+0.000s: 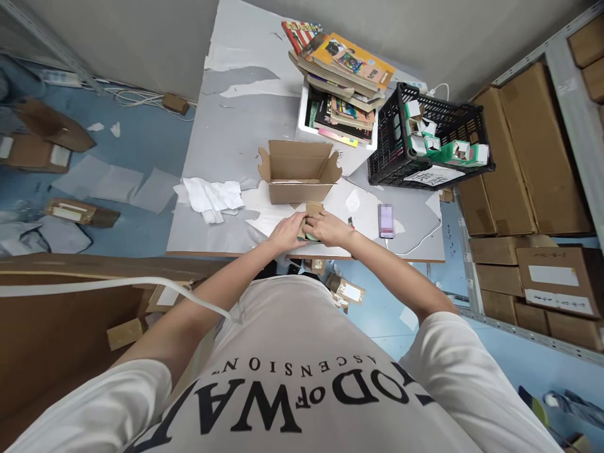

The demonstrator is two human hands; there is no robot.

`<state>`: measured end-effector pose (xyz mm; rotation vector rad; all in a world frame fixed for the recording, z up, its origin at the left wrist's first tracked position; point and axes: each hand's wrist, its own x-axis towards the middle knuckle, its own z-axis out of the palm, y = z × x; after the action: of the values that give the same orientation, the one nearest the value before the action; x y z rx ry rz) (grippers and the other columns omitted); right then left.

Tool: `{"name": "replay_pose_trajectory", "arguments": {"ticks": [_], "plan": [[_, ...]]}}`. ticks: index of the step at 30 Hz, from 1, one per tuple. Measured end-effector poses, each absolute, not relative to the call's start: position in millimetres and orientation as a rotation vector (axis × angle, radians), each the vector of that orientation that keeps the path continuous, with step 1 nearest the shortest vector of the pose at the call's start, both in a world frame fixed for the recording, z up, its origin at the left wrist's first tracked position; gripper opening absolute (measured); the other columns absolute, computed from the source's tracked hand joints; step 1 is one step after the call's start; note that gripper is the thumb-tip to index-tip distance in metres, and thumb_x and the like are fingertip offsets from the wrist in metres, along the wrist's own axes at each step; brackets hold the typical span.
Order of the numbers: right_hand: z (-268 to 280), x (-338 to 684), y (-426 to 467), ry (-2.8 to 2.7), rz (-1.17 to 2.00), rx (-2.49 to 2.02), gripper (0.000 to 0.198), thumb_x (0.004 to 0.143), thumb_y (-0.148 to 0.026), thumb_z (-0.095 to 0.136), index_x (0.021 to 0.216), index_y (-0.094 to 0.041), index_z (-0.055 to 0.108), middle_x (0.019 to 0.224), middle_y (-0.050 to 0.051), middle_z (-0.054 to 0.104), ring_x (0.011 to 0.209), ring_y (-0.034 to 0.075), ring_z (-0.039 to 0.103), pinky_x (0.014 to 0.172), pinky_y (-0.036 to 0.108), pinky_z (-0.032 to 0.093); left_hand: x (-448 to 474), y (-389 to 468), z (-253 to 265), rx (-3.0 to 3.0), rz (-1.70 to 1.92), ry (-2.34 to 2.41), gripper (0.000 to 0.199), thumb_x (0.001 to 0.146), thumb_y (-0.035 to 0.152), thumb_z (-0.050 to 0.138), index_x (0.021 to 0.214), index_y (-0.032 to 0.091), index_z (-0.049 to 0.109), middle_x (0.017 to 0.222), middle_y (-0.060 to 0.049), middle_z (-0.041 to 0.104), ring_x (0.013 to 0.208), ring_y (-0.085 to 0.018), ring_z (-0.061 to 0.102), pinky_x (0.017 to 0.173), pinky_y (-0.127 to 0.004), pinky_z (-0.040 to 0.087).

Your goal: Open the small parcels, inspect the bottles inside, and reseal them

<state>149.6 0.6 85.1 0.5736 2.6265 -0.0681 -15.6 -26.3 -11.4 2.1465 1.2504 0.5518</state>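
At the table's front edge, my left hand (287,233) and my right hand (328,228) meet around a small piece of brown cardboard (314,207) with some green at its lower side. My left fingers press on its left side, and my right fingers are bent over its top. The hands cover much of it, so I cannot tell whether it is a small box or a folded piece. Just beyond them stands an open cardboard box (300,192), its flaps raised. Crumpled white paper (213,196) lies left of the box.
A phone (385,221) with a cable lies to the right on the grey table (245,126). Behind are a white bin (346,154) heaped with books (352,63) and a black crate (394,167) holding green-and-white boxes. Shelves of cartons (542,151) line the right side.
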Motion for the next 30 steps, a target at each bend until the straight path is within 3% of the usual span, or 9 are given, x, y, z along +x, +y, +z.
{"name": "replay_pose_trajectory", "arguments": {"ticks": [6, 13, 18, 21, 24, 27, 30], "plan": [[134.6, 158.0, -1.4, 2.694, -0.085, 0.638, 0.046, 0.077, -0.013, 0.06, 0.122, -0.013, 0.048, 0.122, 0.016, 0.056, 0.099, 0.026, 0.057, 0.078, 0.034, 0.037, -12.1, -28.2, -8.9, 2.131, 0.533, 1.34, 0.073, 0.067, 0.035, 0.074, 0.129, 0.017, 0.039, 0.121, -0.014, 0.055, 0.11, -0.03, 0.058, 0.089, -0.039, 0.048], [204.5, 205.2, -18.2, 2.87, -0.201, 0.986, 0.063, 0.073, -0.018, 0.063, 0.134, -0.022, 0.045, 0.124, 0.014, 0.052, 0.097, 0.026, 0.056, 0.077, 0.036, 0.043, -13.4, -19.5, 1.8, 2.098, 0.532, 1.441, 0.082, 0.066, 0.054, 0.074, 0.13, 0.016, 0.04, 0.12, -0.015, 0.054, 0.11, -0.031, 0.057, 0.087, -0.04, 0.049], [196.3, 251.9, -37.5, 3.073, -0.513, 1.478, 0.058, 0.07, -0.02, 0.063, 0.127, -0.026, 0.051, 0.124, 0.01, 0.053, 0.101, 0.025, 0.057, 0.074, 0.035, 0.05, -23.1, -12.1, 9.1, 2.063, 0.49, 1.57, 0.087, 0.066, 0.062, 0.071, 0.133, 0.016, 0.04, 0.12, -0.015, 0.054, 0.108, -0.032, 0.058, 0.088, -0.041, 0.049], [156.2, 263.2, -48.3, 3.166, -0.923, 1.851, 0.056, 0.066, -0.025, 0.068, 0.12, -0.026, 0.053, 0.121, 0.01, 0.054, 0.104, 0.024, 0.057, 0.072, 0.034, 0.052, -26.3, -9.8, 13.9, 2.09, 0.488, 1.642, 0.097, 0.061, 0.068, 0.071, 0.136, 0.014, 0.04, 0.133, -0.019, 0.047, 0.121, -0.037, 0.05, 0.1, -0.046, 0.043], [107.2, 253.8, -56.7, 3.056, -1.594, 2.288, 0.056, 0.063, -0.033, 0.073, 0.114, -0.024, 0.052, 0.116, 0.01, 0.055, 0.107, 0.024, 0.056, 0.082, 0.036, 0.051, -26.1, -8.6, 18.8, 2.123, 0.485, 1.683, 0.106, 0.058, 0.07, 0.072, 0.14, 0.012, 0.038, 0.148, -0.023, 0.031, 0.137, -0.041, 0.031, 0.109, -0.051, 0.033], [69.3, 230.8, -63.1, 2.597, -2.303, 2.628, 0.063, 0.056, -0.043, 0.077, 0.11, -0.025, 0.05, 0.113, 0.008, 0.056, 0.105, 0.023, 0.057, 0.089, 0.039, 0.05, -25.6, -9.5, 24.9, 2.128, 0.44, 1.68, 0.107, 0.06, 0.069, 0.07, 0.144, 0.014, 0.034, 0.153, -0.023, 0.026, 0.143, -0.041, 0.021, 0.111, -0.056, 0.027], [51.9, 205.7, -68.3, 1.863, -2.981, 2.601, 0.063, 0.057, -0.047, 0.074, 0.111, -0.029, 0.047, 0.117, 0.004, 0.056, 0.104, 0.022, 0.058, 0.087, 0.043, 0.053, -26.0, -15.6, 35.3, 2.131, 0.496, 1.663, 0.104, 0.062, 0.065, 0.072, 0.145, 0.013, 0.034, 0.155, -0.025, 0.021, 0.144, -0.043, 0.012, 0.111, -0.063, 0.018]]}}
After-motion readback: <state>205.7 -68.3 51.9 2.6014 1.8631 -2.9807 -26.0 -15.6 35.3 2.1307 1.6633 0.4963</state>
